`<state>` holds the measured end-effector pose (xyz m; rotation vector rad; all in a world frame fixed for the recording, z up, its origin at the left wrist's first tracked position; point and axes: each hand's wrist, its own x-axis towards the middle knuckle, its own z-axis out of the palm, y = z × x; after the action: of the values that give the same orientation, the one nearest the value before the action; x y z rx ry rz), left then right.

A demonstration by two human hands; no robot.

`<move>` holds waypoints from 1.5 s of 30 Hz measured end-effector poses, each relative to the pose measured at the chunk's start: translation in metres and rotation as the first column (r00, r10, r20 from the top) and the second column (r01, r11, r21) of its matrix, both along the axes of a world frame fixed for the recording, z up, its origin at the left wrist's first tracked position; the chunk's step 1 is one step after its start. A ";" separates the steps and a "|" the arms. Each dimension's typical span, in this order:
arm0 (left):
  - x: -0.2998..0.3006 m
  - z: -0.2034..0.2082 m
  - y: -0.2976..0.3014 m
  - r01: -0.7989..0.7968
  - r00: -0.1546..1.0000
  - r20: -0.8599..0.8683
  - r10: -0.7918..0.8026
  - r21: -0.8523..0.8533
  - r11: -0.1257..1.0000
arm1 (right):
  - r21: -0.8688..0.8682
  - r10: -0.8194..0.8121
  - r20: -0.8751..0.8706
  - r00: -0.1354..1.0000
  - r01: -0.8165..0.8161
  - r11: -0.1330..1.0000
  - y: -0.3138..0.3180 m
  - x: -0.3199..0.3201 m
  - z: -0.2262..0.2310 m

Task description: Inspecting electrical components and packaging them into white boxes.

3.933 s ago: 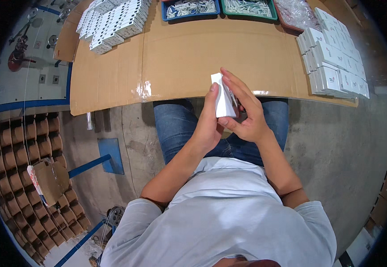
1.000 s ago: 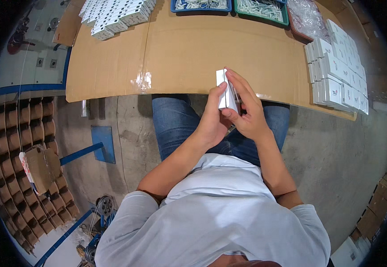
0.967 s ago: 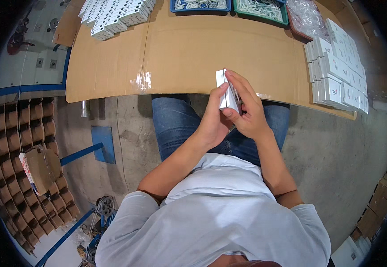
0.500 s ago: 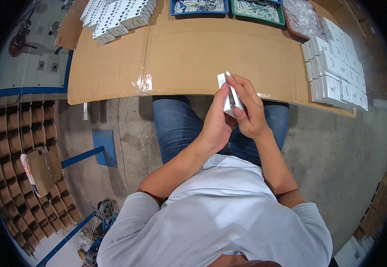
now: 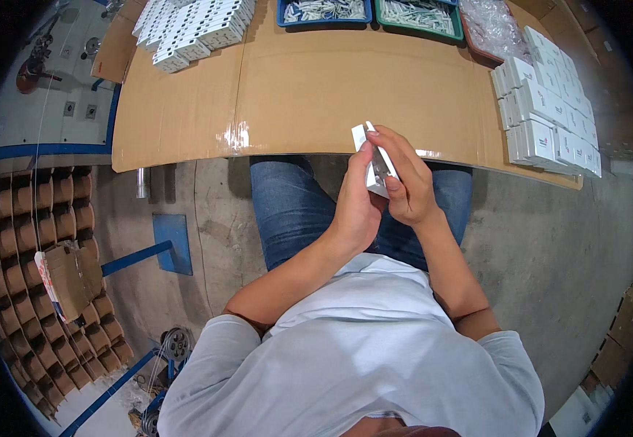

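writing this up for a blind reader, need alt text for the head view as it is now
A left hand and a right hand hold a small white box at the near edge of a cardboard-covered table. A stack of white boxes stands far left, another stack right, with a blue tray and a green tray of small parts between.

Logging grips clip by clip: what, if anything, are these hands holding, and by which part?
A small white box, held by its long sides: the left hand on its left, the right hand on its right.
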<state>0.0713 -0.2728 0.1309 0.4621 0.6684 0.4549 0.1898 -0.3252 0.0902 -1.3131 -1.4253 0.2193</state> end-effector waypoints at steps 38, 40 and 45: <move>-0.012 -0.050 0.034 -0.056 0.910 0.070 0.408 0.997 -0.046 | -0.353 -0.185 -0.839 0.511 -0.255 0.900 0.010 -0.057 0.038; -0.012 -0.049 0.035 -0.083 0.908 0.090 0.408 0.996 -0.035 | -0.334 -0.180 -0.813 0.553 -0.192 0.923 0.010 -0.059 0.038; -0.013 -0.050 0.033 -0.140 0.899 0.146 0.412 0.989 -0.045 | -0.335 -0.175 -0.802 0.571 -0.187 0.924 0.008 -0.061 0.046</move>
<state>0.0582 -0.2394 0.0808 1.8609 0.5127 1.3584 0.1284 -0.3171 0.1361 -1.2376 -0.5595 1.0402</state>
